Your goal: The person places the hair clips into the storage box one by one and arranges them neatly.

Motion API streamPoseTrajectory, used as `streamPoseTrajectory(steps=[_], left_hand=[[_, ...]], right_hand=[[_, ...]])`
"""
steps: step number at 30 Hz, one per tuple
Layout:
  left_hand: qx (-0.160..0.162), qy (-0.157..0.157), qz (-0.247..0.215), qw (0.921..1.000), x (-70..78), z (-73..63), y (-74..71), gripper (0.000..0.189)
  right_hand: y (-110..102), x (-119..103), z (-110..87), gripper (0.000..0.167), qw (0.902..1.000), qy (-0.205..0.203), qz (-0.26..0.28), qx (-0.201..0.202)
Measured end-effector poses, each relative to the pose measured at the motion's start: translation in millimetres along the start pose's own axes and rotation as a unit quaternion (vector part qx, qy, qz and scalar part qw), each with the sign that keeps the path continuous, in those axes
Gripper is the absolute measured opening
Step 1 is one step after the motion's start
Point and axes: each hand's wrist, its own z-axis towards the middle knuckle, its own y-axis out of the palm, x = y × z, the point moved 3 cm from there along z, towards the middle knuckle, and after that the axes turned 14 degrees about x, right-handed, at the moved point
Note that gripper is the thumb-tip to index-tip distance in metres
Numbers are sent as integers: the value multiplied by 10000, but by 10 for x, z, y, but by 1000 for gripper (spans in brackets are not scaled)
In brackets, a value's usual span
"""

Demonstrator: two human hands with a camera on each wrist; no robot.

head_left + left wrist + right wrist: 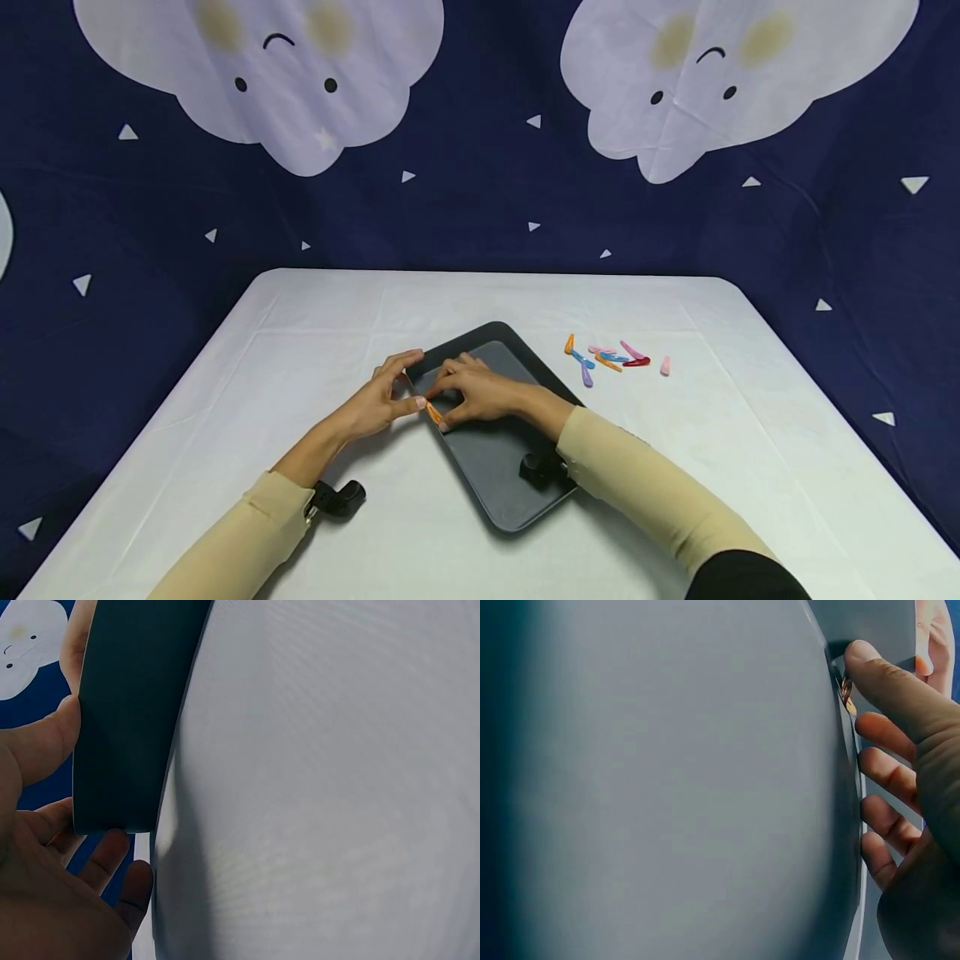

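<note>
Head view puts the orange hair clip [433, 413] at the long left rim of the dark tray [491, 487], where your right hand [477, 392] pinches it, that grip closed between thumb and forefinger. Your left hand [382, 400] sets its thumb at the rim near the clip's far end, its other fingers spread apart by the tray's corner. The tray lies slantwise on the white-covered table [315, 325]. Right of it you have a loose cluster of colored clips [613, 357], with one pale pink clip [665, 366] beside them.
</note>
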Motion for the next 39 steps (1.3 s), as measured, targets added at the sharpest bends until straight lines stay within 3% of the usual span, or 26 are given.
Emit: streamPoseTrajectory(steps=[9, 18, 29, 39], left_hand=[[8, 2, -30, 10000, 5, -4, 0, 70], [55, 8, -143, 9999, -18, -1, 4, 69], [80, 30, -251, 9996, -19, 15, 11, 70], [101, 82, -281, 9995, -31, 7, 12, 69]], right_hand=[[-80, -7, 5, 52, 9999, -79, 142, -54], [-396, -19, -95, 50, 9984, 243, 363, 347], [-952, 175, -376, 50, 9872, 413, 812, 1312], [-1212, 441, -707, 49, 9772, 1114, 918, 1558]])
